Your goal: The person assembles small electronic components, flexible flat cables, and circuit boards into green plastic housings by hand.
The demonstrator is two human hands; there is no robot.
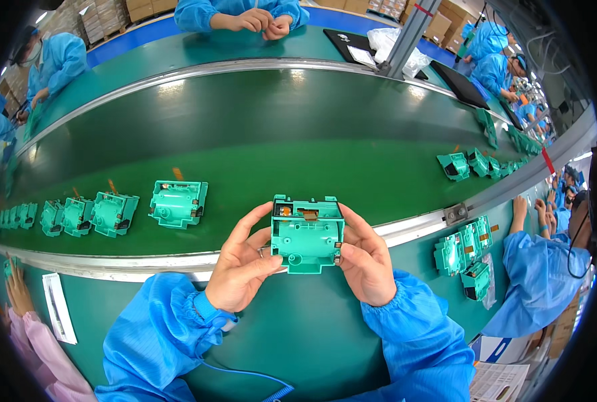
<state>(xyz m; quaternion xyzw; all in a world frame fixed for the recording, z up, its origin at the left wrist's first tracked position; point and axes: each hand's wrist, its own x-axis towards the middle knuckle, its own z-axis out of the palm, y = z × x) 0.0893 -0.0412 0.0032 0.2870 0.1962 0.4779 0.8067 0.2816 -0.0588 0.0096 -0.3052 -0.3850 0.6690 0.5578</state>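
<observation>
Between my two hands I hold up a green plastic housing [306,242], its open inside facing me. My left hand [241,260] grips its left edge, thumb on the lower corner and fingers behind. On the opposite edge my right hand [367,258] pinches it the same way. A dark strip with a copper-coloured flex piece [310,215] runs across the housing's upper part. The housing is held over the metal rail [405,232] at the near side of the green conveyor belt [258,147]. A blue band on my left wrist has a coiled blue cord [278,392].
Several similar green housings [179,204] line the belt at left, more [454,166] at far right. Another group [450,254] lies on the bench at right. A white paper strip [58,308] lies at left. Co-workers sit beside and opposite; a metal post [411,37] stands across the belt.
</observation>
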